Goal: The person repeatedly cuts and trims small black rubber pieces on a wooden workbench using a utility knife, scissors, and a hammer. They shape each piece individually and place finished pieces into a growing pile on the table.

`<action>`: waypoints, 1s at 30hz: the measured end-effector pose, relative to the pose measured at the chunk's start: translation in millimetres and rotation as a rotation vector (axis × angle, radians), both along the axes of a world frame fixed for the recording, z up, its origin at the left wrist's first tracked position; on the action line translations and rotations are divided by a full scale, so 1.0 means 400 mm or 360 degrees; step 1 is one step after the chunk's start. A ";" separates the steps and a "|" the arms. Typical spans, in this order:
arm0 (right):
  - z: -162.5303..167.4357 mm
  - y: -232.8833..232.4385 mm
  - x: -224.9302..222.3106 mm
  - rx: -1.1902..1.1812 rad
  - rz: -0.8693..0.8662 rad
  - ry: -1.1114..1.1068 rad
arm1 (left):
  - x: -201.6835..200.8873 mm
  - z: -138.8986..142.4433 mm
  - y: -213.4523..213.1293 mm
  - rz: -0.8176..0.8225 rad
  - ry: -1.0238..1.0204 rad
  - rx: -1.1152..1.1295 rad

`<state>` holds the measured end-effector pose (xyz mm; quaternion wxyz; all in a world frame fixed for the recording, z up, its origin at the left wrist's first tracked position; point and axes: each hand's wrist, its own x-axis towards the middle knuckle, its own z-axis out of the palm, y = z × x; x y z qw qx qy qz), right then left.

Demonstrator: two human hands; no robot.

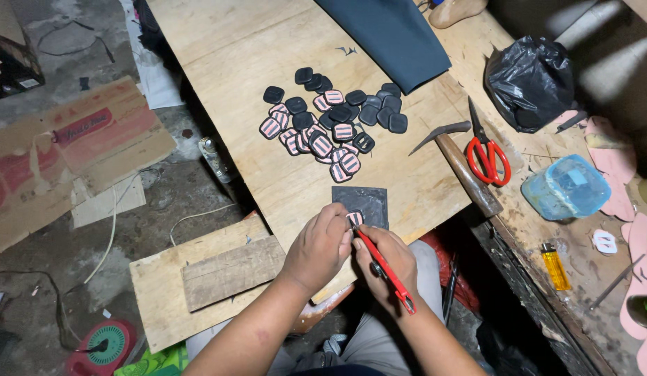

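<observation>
Left hand (318, 247) pinches a small striped pink piece (354, 218); right hand (387, 268) grip clamps a red-handled cutter (383, 268).

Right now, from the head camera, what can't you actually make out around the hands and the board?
- Small pink-striped piece: mostly covered by the left hand; its outline is hidden.
- Red-handled cutter: its tip is hidden between the fingers, the rear sits in the right hand.
- Dark fabric: cut off by the top edge.
- Pile of black and pink pieces: overlapping, no exact count.
- Blue container: contents unclear.
</observation>
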<state>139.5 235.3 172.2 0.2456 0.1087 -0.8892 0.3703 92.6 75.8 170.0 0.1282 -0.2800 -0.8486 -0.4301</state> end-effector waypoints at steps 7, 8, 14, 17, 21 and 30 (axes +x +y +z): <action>0.028 0.015 -0.008 0.0006 0.0018 -0.0124 | -0.004 0.002 0.004 0.0035 0.0014 -0.0014; 0.032 0.014 -0.008 -0.0049 -0.0005 -0.0168 | -0.004 0.006 0.005 0.0044 0.0025 -0.0019; 0.020 0.040 0.035 -0.0513 -0.0198 -0.0370 | 0.002 0.030 0.001 0.0045 -0.0092 0.0048; -0.017 0.080 0.040 -0.0748 -0.0099 -0.0273 | -0.002 0.035 0.009 0.0072 -0.0242 0.0351; -0.058 0.140 0.000 -0.1252 -0.0125 -0.0541 | -0.068 0.043 0.041 0.0233 -0.0331 0.0590; 0.042 0.211 -0.142 -0.0139 -0.0635 -0.1086 | -0.111 0.054 0.042 0.0347 -0.0163 0.0032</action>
